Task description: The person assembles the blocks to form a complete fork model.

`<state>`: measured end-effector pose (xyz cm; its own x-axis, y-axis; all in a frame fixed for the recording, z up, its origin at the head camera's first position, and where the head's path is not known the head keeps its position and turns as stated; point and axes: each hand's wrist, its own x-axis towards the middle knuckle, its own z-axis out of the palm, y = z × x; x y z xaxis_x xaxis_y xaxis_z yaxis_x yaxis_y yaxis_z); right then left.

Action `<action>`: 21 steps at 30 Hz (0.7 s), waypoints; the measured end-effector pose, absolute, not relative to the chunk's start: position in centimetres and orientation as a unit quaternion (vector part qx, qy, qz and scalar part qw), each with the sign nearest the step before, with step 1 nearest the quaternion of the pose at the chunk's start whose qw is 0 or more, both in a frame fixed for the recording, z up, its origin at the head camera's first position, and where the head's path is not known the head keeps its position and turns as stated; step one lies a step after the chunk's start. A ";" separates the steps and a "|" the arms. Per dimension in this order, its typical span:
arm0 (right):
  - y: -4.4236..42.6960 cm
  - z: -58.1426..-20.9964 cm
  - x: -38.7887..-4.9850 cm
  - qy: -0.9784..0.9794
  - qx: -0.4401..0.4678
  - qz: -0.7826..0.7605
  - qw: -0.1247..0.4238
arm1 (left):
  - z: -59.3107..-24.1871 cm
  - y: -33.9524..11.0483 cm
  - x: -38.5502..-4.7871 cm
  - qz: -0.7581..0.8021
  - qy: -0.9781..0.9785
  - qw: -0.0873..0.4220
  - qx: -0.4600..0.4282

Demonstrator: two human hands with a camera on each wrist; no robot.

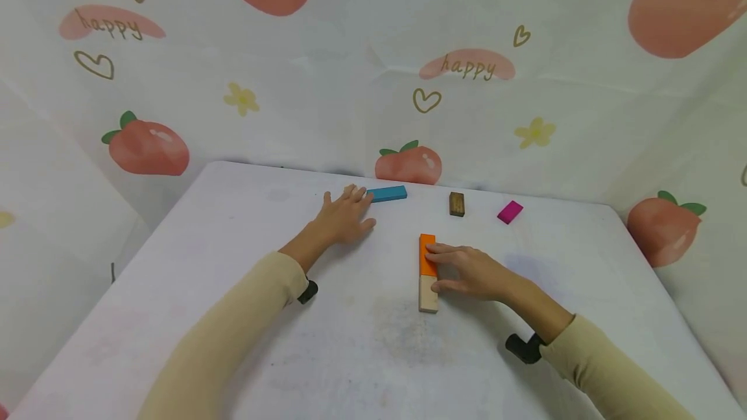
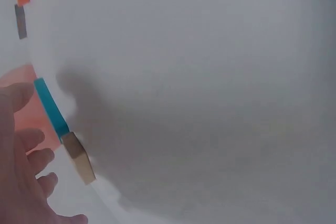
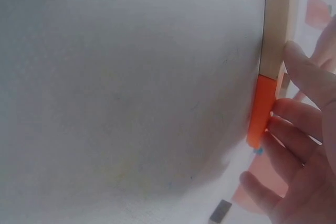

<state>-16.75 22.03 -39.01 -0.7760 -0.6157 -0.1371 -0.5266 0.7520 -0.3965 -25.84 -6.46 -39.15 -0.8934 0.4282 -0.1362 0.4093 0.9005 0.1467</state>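
Observation:
My right hand (image 1: 469, 272) touches an orange block (image 1: 428, 255) and a plain wooden block (image 1: 428, 294), which lie end to end in a line pointing away from me. In the right wrist view its fingers rest along the side of the orange block (image 3: 262, 109) and the thumb on the wooden block (image 3: 276, 30). My left hand (image 1: 345, 218) is spread at the left end of a blue block (image 1: 388, 194). The left wrist view shows a tan block (image 2: 79, 160) end to end with the blue block (image 2: 51, 107), beside the relaxed fingers; the head view mostly hides it.
A dark brown block (image 1: 457, 204) and a magenta block (image 1: 510, 212) lie towards the back right of the white table (image 1: 350, 368). Behind the table's back edge hangs a cloth (image 1: 338, 83) printed with fruit. A black strap piece is at each wrist.

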 end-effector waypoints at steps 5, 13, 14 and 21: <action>22.1 -39.0 -16.8 0.928 -0.309 -0.165 0.129 | -39.0 -6.2 -26.4 0.060 0.971 0.094 0.212; 21.9 -38.8 -17.1 0.929 -0.309 -0.159 0.131 | -39.1 -5.8 -26.8 0.050 0.973 0.093 0.208; 21.9 -38.9 -17.1 0.929 -0.307 -0.158 0.133 | -39.2 -5.7 -26.9 0.050 0.972 0.096 0.208; 21.9 -38.9 -16.9 0.931 -0.299 -0.155 0.138 | -39.7 -5.4 -26.8 0.057 0.970 0.108 0.212</action>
